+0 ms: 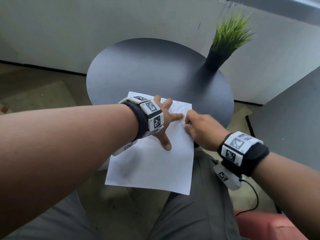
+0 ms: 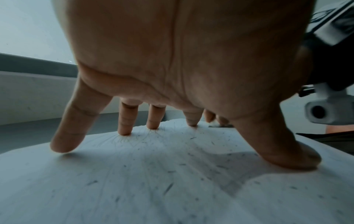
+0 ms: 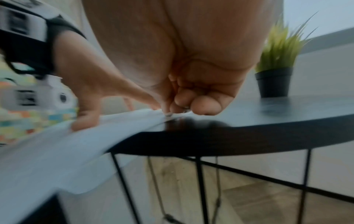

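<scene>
Left grip (image 1: pixel 165 122) splayed, pinning paper (image 1: pixel 152 170); right grip (image 1: pixel 202 130) pinched small item (image 3: pixel 168 114) — maybe eraser; scribble (image 1: pixel 180 107) just beyond it — not yet cleared.

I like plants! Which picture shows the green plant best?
The head view: the plant stands whole and sharp in its black pot. The right wrist view shows it blurred; the left wrist view misses it.

The table (image 1: pixel 138 70) gives open room across its far and left parts, the plant (image 1: pixel 223 47) blocks its far right edge, and at the front the left hand (image 1: pixel 163 124), spread on the paper (image 1: pixel 152 167), and the right hand (image 1: pixel 203 131), pinching an eraser (image 2: pixel 212 125), nearly meet, closing the way between them.
</scene>
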`<state>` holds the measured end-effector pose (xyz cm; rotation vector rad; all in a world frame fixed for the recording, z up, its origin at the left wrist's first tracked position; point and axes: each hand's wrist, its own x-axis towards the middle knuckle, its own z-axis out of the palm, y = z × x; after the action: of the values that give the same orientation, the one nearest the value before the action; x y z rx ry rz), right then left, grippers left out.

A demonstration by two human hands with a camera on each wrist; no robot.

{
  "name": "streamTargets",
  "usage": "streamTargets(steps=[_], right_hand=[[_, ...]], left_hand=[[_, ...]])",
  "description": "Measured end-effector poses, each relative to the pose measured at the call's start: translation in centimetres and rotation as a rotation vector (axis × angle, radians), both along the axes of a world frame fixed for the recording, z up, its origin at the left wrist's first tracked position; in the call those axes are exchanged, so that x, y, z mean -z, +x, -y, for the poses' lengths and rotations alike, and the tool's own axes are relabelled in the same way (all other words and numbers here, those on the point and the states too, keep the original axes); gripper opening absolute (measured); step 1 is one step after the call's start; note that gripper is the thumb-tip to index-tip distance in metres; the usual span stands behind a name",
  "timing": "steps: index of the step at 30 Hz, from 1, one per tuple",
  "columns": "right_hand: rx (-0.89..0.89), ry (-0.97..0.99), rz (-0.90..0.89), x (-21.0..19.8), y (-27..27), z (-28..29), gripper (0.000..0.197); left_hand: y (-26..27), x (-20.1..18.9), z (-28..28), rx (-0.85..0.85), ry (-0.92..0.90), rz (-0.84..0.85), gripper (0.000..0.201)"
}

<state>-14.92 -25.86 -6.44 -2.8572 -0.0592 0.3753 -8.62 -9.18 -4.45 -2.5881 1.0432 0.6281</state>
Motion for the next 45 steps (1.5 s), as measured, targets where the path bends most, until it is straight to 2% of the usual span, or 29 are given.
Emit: streamTargets(steps=[2, 4, 8, 9, 10, 12, 14, 15, 18, 19, 20, 23, 24, 29, 30, 33, 34, 36, 39, 40, 44, 45], right_hand=[[-0.171, 0.017, -0.030, 0.1, -1.5, -2.0, 0.013], [-0.209, 0.045, -0.065, -0.3, -1.4, -1.8, 0.013], [0.097, -0.025, -0.002, -0.6, 1.6, 1.0, 0.013], [0.122, -0.039, 0.011, -0.4, 1.7, 0.7, 0.014], [0.093, -0.045, 0.019, -0.2, 1.5, -0.1, 0.016], [-0.089, -0.011, -0.002, 0.2, 0.2, -2.6, 0.020], [-0.196, 0.055, -0.044, 0.0, -0.4, -3.4, 0.014], [-0.159, 0.052, -0.049, -0.2, 0.2, -2.8, 0.011], [0.115, 0.001, -0.007, -0.5, 2.5, -0.2, 0.013], [0.147, -0.010, 0.014, -0.4, 2.5, -0.2, 0.014], [0.112, -0.015, 0.033, -0.2, 2.2, -0.8, 0.015], [-0.154, 0.060, -0.015, 0.5, 0.2, -3.0, 0.013], [-0.166, 0.071, -0.048, 0.2, 0.2, -2.8, 0.012], [0.174, -0.029, 0.027, -0.3, 3.1, 0.5, 0.013], [0.145, -0.034, 0.035, 0.0, 2.8, 0.0, 0.014], [-0.137, 0.021, -0.009, 0.5, 0.5, -2.8, 0.012], [-0.181, 0.045, -0.032, 0.2, 0.4, -2.9, 0.010], [-0.088, 0.019, -0.042, -0.3, 1.5, -1.4, 0.009], [0.171, -0.046, 0.019, -0.5, 3.0, 1.0, 0.011], [0.166, -0.059, 0.033, -0.3, 2.8, 0.7, 0.012], [-0.177, -0.004, -0.013, 0.3, -0.2, -2.8, 0.014], [-0.185, 0.016, -0.039, 0.1, 0.0, -2.6, 0.013]], left_hand=[[0.0, 0.0, 0.0, 0.010, 0.007, 0.019, 0.119], [0.0, 0.0, -0.1, 0.010, 0.010, 0.037, 0.121], [0.0, 0.5, -0.5, -0.018, -0.021, 0.031, 0.127], [0.1, 0.5, -0.7, -0.019, -0.027, 0.030, 0.128], [0.0, 0.5, -0.8, -0.016, -0.035, 0.031, 0.128], [0.0, 0.5, -0.9, 0.005, -0.046, 0.046, 0.125], [-0.1, 0.5, -1.0, 0.018, -0.044, 0.063, 0.123], [0.0, 0.6, -1.1, 0.014, -0.056, 0.060, 0.123], [0.1, 1.0, -1.3, -0.014, -0.068, 0.052, 0.126], [0.1, 1.1, -1.4, -0.017, -0.073, 0.049, 0.126], [0.1, 1.1, -1.4, -0.016, -0.085, 0.044, 0.125], [0.2, 1.2, -1.5, -0.008, -0.107, 0.042, 0.123], [0.1, 1.1, -1.5, -0.009, -0.104, 0.043, 0.124], [0.1, 1.1, -1.5, -0.009, -0.083, 0.052, 0.125], [0.2, 1.1, -1.5, -0.009, -0.087, 0.051, 0.124], [0.3, 1.3, -1.5, -0.004, -0.106, 0.043, 0.123], [0.3, 1.2, -1.5, -0.003, -0.099, 0.041, 0.124], [0.2, 1.1, -1.4, -0.002, -0.083, 0.043, 0.125], [0.1, 1.2, -1.3, -0.009, -0.070, 0.051, 0.127], [0.1, 1.2, -1.4, -0.010, -0.072, 0.050, 0.127], [0.2, 1.1, -1.5, 0.005, -0.092, 0.049, 0.125], [0.1, 1.1, -1.5, 0.006, -0.092, 0.045, 0.125]])
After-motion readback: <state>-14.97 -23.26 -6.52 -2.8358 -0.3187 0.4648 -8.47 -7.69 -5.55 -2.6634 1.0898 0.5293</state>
